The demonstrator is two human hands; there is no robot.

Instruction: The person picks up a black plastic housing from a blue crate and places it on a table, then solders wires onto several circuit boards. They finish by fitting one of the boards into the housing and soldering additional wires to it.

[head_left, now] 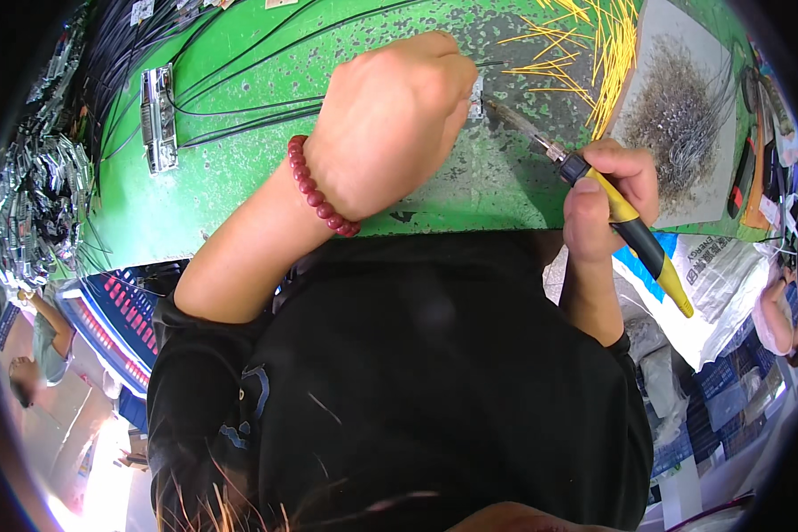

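My left hand (399, 115), with a dark red bead bracelet (313, 193) at the wrist, is closed and turned back-up over the green table. Its fingertips are hidden beneath it. Thin black cables (257, 124) run under it from the left, and a small silvery metal part (477, 99) shows at its right edge. What the fingers grip is hidden. A yellow and black soldering iron (625, 208) is in my right hand (607, 199), closed around the handle. The iron's tip points up and left, close beside the metal part.
Yellow sticks or wires (607, 66) lie loose at the far right, beside a grey board (714, 133) heaped with dark, wiry scraps (674, 124). A shiny metal strip (159, 118) lies left on the green table (230, 168). Many silvery parts (40, 204) are piled at the left edge.
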